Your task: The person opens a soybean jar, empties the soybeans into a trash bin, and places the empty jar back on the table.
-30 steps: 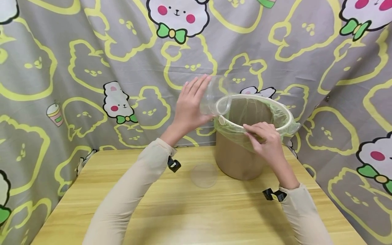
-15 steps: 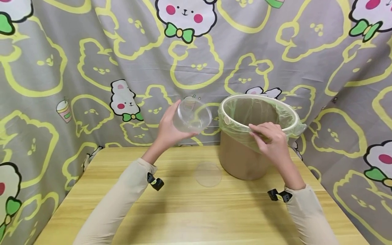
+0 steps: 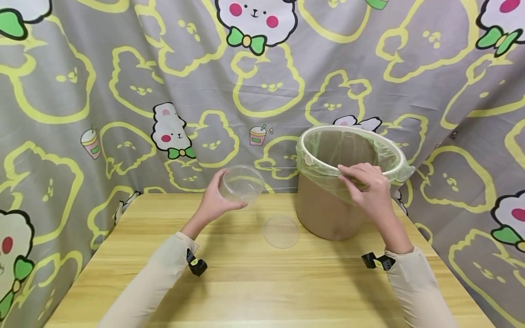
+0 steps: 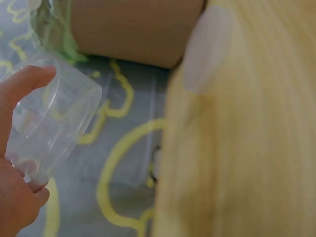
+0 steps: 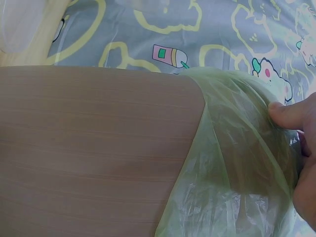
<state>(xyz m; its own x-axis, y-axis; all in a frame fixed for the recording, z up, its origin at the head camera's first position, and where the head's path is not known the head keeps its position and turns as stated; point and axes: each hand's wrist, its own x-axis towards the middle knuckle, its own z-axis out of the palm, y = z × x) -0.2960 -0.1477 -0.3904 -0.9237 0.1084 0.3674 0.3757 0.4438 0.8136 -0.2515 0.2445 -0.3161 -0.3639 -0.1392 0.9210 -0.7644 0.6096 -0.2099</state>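
A clear round plastic tub point(image 3: 244, 184) is in my left hand point(image 3: 213, 202), held above the table with thumb and fingers around its side. It looks see-through in the left wrist view, with no contents visible. My right hand point(image 3: 369, 187) pinches the front of the white rim ring point(image 3: 324, 165) on a brown trash bin point(image 3: 324, 209). A thin green trash bag point(image 5: 237, 148) lines the bin and hangs over its outside, under the right thumb. Flat on the table left of the bin lies a clear round lid point(image 3: 280, 232).
The bin stands upright at the back right of the wooden table point(image 3: 254, 291). Behind the table's back edge hangs a grey patterned curtain point(image 3: 197, 82), which also runs along both sides.
My left hand has moved left and down, away from the bin's rim, with the plastic tub. The tub, earlier on its side by the rim, has turned more upright. The right hand stays put.
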